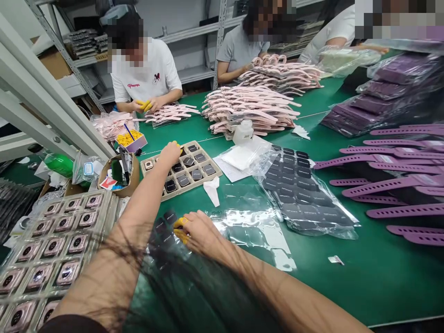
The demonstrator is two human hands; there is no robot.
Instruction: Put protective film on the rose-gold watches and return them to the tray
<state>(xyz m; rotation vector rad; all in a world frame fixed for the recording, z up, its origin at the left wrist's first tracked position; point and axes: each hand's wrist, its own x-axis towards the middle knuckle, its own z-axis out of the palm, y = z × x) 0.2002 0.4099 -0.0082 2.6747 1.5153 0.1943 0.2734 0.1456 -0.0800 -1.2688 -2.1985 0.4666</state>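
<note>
Green worktop (347, 286) here, three co-workers (142, 69) along its far edge, two big piles of pink watch straps (251, 108) beyond your hands, purple straps (405, 185) fanned toward the right edge. Past the left edge, one clear tray of rose-gold watches (109, 212). Mid-worktop, your left hand (169, 155) is over a beige tray of square watch units (192, 187), fingers bunched together on a yellow piece (180, 148). Your right hand (203, 233) is on one of two clear bags of black pads (163, 231), fingers clamped on another yellow piece (180, 230).
</note>
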